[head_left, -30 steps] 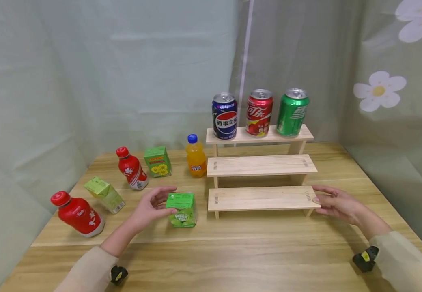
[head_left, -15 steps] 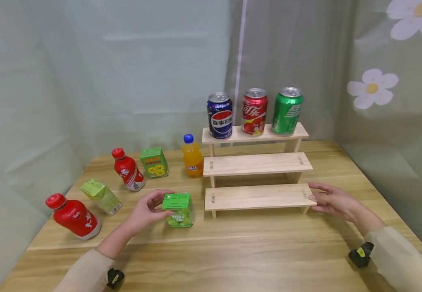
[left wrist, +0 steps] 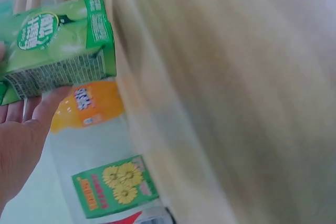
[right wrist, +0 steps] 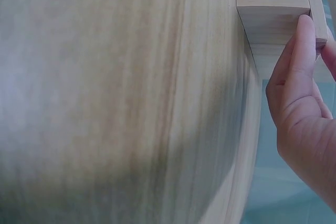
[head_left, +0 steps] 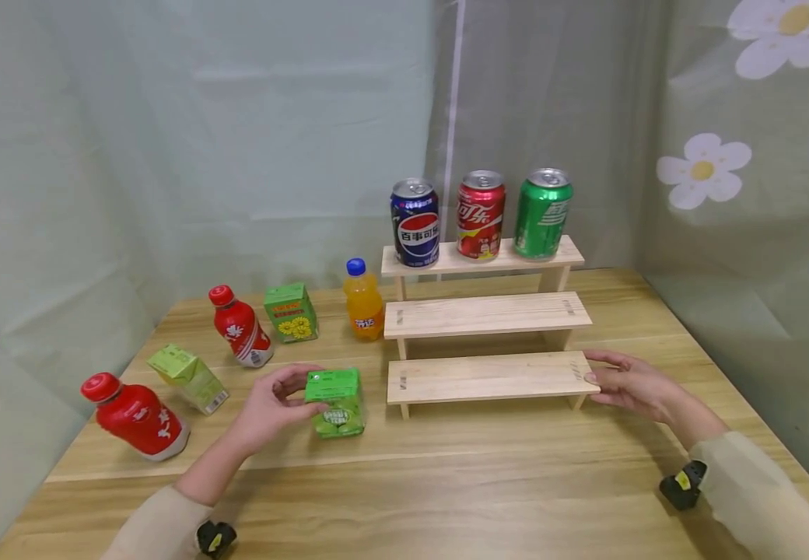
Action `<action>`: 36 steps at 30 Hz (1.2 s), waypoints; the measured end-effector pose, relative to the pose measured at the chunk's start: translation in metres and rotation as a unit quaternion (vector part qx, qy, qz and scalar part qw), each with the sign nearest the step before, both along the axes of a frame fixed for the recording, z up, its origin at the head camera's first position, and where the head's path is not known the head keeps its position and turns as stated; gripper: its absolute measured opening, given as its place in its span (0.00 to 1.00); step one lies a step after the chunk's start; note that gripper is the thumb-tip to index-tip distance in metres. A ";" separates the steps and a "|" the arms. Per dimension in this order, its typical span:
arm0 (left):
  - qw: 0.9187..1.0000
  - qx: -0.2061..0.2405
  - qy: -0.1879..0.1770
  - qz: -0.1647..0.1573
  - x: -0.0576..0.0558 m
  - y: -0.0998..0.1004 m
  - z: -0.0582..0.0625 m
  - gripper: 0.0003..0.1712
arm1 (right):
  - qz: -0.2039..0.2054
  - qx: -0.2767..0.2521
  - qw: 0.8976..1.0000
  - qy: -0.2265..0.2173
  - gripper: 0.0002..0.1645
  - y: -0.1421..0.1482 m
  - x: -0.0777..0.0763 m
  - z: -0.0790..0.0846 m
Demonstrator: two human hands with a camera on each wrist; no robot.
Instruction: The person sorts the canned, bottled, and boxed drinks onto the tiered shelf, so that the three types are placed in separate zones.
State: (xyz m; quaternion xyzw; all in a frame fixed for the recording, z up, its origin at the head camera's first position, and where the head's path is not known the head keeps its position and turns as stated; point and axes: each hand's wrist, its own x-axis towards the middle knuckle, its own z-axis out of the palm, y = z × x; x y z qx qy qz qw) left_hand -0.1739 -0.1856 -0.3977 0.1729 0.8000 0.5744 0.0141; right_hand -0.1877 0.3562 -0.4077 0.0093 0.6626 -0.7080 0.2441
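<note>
In the head view my left hand (head_left: 274,411) holds a green juice box (head_left: 335,403) by its left side, thumb on the front and fingers reaching behind. The left wrist view shows the same box up close, with fingertips partly hidden by it. At the right end of a three-step wooden display shelf (head_left: 488,378), my right hand (head_left: 639,389) pinches the lowest step, its thumb at the step's edge. On the top step stand a blue Pepsi can (head_left: 415,224), a red cola can (head_left: 481,216) and a green can (head_left: 543,215).
Left of the shelf stands an orange soda bottle (head_left: 364,302). Beside it is a green carton with yellow flowers (head_left: 292,314). Two red bottles (head_left: 242,327) and a pale green carton (head_left: 188,378) stand farther left on the wooden table (head_left: 404,482). Curtains hang behind and at the sides.
The head view has turned slightly to the right, so everything sits a little farther left in it. Both hands keep their places on the juice box and the shelf.
</note>
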 end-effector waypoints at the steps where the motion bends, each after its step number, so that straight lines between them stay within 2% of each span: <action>1: 1.000 -0.001 0.007 0.001 0.001 0.000 0.002 0.29 | 0.001 -0.003 1.000 0.000 0.35 0.000 0.000 0.000; 9: 0.999 0.002 0.040 -0.002 0.000 0.008 0.022 0.29 | 0.007 -0.008 1.000 -0.001 0.27 0.001 0.000 0.002; 19: 0.999 -0.017 0.036 -0.009 -0.007 0.037 0.065 0.27 | 0.017 -0.031 0.999 -0.008 0.20 0.002 0.000 0.004; 23: 0.999 -0.016 0.034 -0.022 -0.011 0.051 0.079 0.27 | 0.015 -0.043 0.999 -0.015 0.18 0.001 0.000 0.004; 29: 0.998 -0.003 0.046 -0.035 -0.020 0.079 0.092 0.27 | 0.016 -0.044 0.999 -0.015 0.18 0.003 -0.001 0.002; 36: 0.998 0.003 0.056 -0.032 -0.035 0.115 0.109 0.27 | 0.011 -0.034 0.999 -0.022 0.18 0.003 -0.002 0.003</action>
